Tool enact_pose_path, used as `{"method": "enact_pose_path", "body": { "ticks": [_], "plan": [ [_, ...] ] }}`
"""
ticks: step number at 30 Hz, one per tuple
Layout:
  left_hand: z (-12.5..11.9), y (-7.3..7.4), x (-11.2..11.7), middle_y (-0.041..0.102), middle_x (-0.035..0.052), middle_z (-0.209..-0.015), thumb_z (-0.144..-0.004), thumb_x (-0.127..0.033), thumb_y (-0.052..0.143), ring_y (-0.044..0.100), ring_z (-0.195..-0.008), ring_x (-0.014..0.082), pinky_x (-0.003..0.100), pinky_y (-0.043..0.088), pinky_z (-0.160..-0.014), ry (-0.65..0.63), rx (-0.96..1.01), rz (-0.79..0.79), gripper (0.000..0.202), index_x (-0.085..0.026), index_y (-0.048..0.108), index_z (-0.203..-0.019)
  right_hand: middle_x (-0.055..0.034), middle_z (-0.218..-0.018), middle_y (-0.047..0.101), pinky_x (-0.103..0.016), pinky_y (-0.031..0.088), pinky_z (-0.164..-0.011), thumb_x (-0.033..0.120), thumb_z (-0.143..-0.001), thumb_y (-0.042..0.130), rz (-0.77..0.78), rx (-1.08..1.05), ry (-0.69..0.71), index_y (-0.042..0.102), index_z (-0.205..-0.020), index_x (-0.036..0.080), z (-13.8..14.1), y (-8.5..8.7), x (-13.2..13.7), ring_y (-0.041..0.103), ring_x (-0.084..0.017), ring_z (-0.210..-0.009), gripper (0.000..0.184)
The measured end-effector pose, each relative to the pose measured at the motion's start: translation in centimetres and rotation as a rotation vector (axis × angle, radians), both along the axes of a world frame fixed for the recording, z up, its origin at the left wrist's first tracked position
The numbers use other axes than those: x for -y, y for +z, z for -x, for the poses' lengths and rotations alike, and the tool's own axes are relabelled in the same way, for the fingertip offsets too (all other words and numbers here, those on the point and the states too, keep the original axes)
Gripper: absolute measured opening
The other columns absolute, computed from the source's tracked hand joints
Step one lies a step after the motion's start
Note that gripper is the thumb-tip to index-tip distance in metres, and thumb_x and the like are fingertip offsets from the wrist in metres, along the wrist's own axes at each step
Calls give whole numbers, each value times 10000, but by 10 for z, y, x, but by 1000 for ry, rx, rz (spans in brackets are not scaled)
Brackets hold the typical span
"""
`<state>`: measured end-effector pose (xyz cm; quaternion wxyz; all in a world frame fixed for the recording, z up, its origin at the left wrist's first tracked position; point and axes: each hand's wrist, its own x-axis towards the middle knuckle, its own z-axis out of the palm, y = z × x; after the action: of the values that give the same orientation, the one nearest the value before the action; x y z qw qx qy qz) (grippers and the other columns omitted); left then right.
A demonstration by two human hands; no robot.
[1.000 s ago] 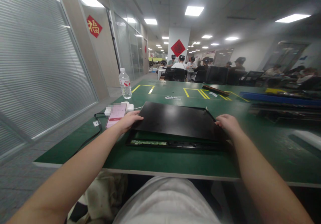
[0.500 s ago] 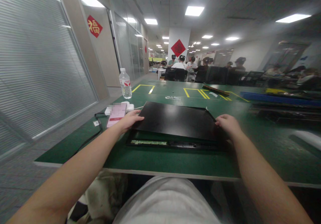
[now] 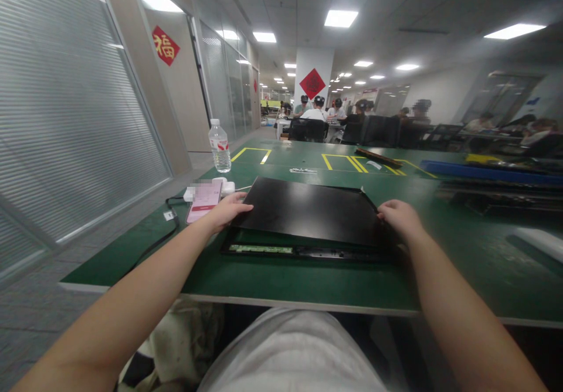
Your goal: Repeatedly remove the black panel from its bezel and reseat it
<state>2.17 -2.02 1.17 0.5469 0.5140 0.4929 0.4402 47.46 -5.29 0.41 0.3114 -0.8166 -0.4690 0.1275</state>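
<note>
One flat black rectangular panel point(image 3: 308, 210) lies slightly tilted over a thin black frame point(image 3: 334, 254), whose green circuit strip shows along the near edge, in the middle of the green-matted table point(image 3: 272, 280). The left hand point(image 3: 226, 209) is closed on the panel's left edge, and the right hand point(image 3: 398, 216) is closed on its right edge. Just left of the left hand lies a pink-screened phone point(image 3: 203, 200), beside a white power strip point(image 3: 225, 186). A clear plastic water bottle point(image 3: 219, 146) stands farther back.
</note>
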Motion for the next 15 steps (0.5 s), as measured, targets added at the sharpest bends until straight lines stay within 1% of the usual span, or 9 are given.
{"method": "enact_pose_path", "body": {
  "ticks": [8, 15],
  "plan": [
    [0, 0, 0, 762, 43, -787, -602, -144, 785, 725, -682, 223, 320, 556, -644, 0, -37, -11, 483, -155, 632, -1060, -69, -824, 739, -283, 448, -636, 273, -732, 582, 18, 57, -3, 719, -885, 204, 1, 1, 2, 649, -200, -706, 216],
    [-1, -1, -2, 758, 35, -742, -563, -157, 792, 709, -627, 210, 303, 538, -601, -1, -42, -20, 475, -155, 634, -1010, -84, -840, 731, -296, 457, -667, 296, -739, 575, 6, 128, 4, 736, -869, 210, -1, -2, 0, 654, -216, -740, 224]
  ]
}}
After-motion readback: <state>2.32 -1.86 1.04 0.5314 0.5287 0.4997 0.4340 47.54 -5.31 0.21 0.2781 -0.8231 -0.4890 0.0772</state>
